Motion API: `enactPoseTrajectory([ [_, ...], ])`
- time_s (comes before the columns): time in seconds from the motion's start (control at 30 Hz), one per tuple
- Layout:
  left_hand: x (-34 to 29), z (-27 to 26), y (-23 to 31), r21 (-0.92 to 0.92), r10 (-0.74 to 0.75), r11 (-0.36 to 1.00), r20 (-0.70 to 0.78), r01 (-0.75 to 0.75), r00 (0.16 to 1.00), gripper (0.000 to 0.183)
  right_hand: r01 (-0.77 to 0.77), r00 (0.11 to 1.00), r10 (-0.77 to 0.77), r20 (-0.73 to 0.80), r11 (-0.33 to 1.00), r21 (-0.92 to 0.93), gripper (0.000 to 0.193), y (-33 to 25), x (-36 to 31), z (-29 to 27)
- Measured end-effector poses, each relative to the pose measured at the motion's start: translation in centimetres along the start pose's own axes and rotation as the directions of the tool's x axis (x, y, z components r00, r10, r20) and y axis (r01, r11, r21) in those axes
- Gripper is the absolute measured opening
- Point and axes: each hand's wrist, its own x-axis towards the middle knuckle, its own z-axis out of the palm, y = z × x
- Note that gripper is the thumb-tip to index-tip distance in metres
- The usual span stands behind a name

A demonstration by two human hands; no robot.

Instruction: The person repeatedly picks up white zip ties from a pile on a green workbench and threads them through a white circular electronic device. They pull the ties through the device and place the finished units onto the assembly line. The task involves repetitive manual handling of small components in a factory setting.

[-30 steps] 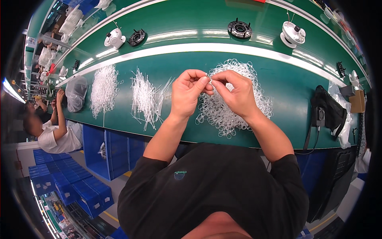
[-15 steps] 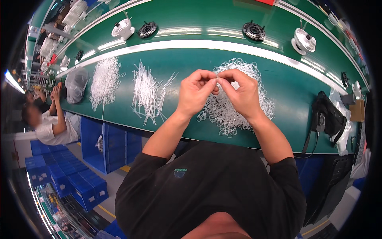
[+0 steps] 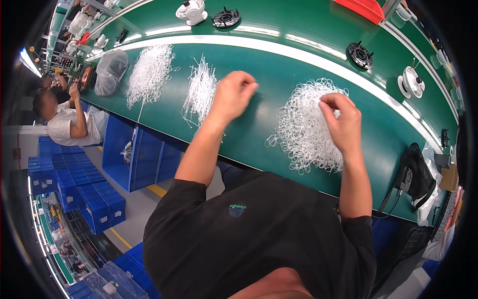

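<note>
White looped cable ties (image 3: 306, 134) lie in a large pile on the green workbench (image 3: 266, 107). Above that pile's right side, my right hand (image 3: 344, 119) has its thumb and forefinger bent together; whatever sits between them is too small to make out. My left hand (image 3: 234, 95) is raised over the bench, its fingers closed in a pinch, and I cannot see what they hold. Behind its wrist and partly hidden by it lie straight white cable ties (image 3: 199, 92) in a smaller pile.
Farther left lie another white cable tie heap (image 3: 149, 72) and a clear plastic bag (image 3: 110, 72). A black bag (image 3: 416, 174) lies at the right end. White fan-like units (image 3: 191, 12) and black round parts (image 3: 360, 55) stand beyond the white rail. A seated person (image 3: 69, 119) works at left.
My hands have parted from their fingertip-to-fingertip position. The left has gone left toward the straight ties, the right to the right over the looped pile. The view has turned somewhat.
</note>
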Motion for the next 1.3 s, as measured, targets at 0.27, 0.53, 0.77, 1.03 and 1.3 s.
enactPoseTrajectory([
  [0.27, 4.3, -6.1, -8.3, 0.344, -0.324, 0.866, -0.169, 0.364, 0.931, 0.019, -0.116, 0.993, 0.114, -0.035, 0.991, -0.07, 0.011, 1.0, -0.1, -2.1],
  [0.53, 5.3, -4.8, -7.4, 0.554, -0.438, 0.716, -0.118, 0.425, 0.891, 0.018, -0.116, 0.993, 0.116, -0.014, 0.989, -0.087, 0.01, 1.3, -0.3, -2.4],
  [0.77, 5.8, -5.7, -8.7, 0.153, -0.29, 0.94, -0.114, 0.305, 0.95, 0.021, -0.084, 0.996, 0.084, -0.009, 0.995, -0.054, 0.01, 1.2, 0.1, -2.3],
  [1.03, 4.4, -4.2, 1.2, -0.75, -0.188, 0.644, 0.032, 0.148, 0.982, 0.014, 0.089, 0.996, -0.083, -0.035, 0.978, 0.189, 0.023, -2.3, 1.2, 1.1],
  [1.3, 0.5, 1.4, 6.3, -0.913, 0.034, 0.321, 0.278, 0.253, 0.96, 0.01, -0.117, 0.991, 0.064, 0.119, 0.844, 0.523, 0.016, -3.6, 0.6, 4.3],
])
